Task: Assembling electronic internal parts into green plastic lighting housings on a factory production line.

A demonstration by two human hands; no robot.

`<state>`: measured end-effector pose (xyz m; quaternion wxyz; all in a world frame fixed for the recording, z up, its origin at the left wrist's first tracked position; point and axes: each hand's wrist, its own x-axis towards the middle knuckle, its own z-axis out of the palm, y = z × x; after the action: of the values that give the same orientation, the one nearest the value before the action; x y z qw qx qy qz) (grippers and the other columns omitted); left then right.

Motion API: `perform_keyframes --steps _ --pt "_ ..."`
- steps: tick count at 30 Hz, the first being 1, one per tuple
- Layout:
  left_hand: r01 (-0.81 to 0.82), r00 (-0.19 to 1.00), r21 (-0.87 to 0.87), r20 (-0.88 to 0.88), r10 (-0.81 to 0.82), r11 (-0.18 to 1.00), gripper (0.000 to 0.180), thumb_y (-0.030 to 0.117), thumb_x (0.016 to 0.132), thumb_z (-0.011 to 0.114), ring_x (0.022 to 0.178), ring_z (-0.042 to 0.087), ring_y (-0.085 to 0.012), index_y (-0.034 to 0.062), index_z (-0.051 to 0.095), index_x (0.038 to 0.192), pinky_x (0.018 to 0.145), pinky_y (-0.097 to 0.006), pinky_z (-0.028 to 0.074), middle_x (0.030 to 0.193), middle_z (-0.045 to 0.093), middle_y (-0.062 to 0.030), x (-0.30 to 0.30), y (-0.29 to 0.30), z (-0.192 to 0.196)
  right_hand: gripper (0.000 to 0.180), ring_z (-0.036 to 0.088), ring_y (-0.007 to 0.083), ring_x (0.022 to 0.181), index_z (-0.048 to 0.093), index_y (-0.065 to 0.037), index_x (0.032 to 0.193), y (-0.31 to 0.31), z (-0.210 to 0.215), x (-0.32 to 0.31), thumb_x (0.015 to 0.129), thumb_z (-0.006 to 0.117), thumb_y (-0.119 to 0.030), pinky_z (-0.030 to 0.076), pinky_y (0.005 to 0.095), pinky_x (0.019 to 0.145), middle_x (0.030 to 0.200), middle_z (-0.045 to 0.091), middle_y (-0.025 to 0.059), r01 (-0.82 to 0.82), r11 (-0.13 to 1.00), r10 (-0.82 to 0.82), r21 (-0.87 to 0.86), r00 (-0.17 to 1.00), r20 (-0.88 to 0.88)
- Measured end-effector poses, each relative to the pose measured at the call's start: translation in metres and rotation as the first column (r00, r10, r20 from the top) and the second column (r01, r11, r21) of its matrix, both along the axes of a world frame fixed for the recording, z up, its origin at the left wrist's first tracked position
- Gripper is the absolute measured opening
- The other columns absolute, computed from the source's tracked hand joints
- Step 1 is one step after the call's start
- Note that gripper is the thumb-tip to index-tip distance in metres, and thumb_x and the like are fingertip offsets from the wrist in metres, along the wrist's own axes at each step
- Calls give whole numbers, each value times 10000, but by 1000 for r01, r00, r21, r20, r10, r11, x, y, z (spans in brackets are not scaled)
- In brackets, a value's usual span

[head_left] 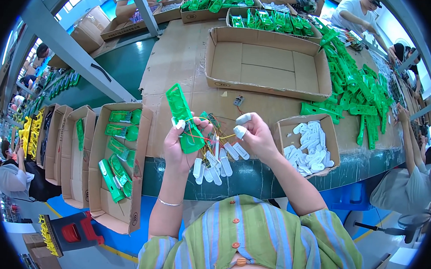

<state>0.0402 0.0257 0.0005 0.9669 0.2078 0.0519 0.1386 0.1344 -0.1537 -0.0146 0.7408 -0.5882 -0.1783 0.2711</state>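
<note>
Item 1: left hand [183, 140]. I see its fingers clamped around a green plastic shell [183, 117], held tilted above the near edge of the surface [180, 59], long end pointing up and away from me. White covers sit on the fingertips

Item 2: right hand [254, 134]. Its fingers are pinched together on thin coloured wires [210, 134] that run across to the shell; a small green circuit board [211, 118] hangs among them, between the two hands. White covers on thumb and forefinger

Item 3: white plastic pieces [219, 161], a loose cluster lying on the surface just below both hands, at its front edge

Item 4: small cardboard box [281, 126], just right of my right hand, holding more white pieces of the same kind

Item 5: large empty cardboard tray [266, 91], beyond the hands, mid-surface; a small dark part with a wire lies in front of it

Item 6: heap of green shells [354, 88], right of the tray, running along the far right of the surface

Item 7: cardboard boxes [119, 163] in a row at my left, below the surface level; the nearest holds several green shells

Item 8: far boxes of green parts [270, 20] across the surface, with other people [358, 13] seated at them; another person's arm shows at the right edge
</note>
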Motion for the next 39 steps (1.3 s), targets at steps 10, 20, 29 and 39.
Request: perform_keyframes --steps 10,20,29,39 --pt "-74 994 186 -64 87 980 310 120 880 388 891 590 -293 -25 396 1153 857 -452 469 958 572 -174 -2 -7 8 246 443 37 476 559 -20 1005 5 25 1 779 619 -94 376 210 458 525 472 -20 -99 899 354 -426 736 577" --pt "-90 975 450 -142 171 889 298 121 865 425 838 590 -244 -24 414 1126 766 -394 508 929 565 -155 -12 -11 6 174 518 34 663 592 -16 938 10 21 -8 784 527 34 412 196 565 733 588 -1 -60 994 33 88 960 277" --pt "13 997 500 -77 29 866 265 120 884 430 794 600 -233 -10 411 1114 697 -379 531 949 557 -145 -20 -2 31 603 414 281 1142 461 -33 1193 -16 70 15 611 608 14 350 391 965 1194 449 149 224 921 183 -318 473 862" --pt "64 988 598 73 -134 799 436 146 845 563 895 573 -238 31 334 1198 744 -363 509 1010 511 -130 -29 -2 50 288 566 234 749 628 -62 956 -16 34 -8 688 583 34 446 330 625 838 563 100 -351 848 530 -397 526 665"
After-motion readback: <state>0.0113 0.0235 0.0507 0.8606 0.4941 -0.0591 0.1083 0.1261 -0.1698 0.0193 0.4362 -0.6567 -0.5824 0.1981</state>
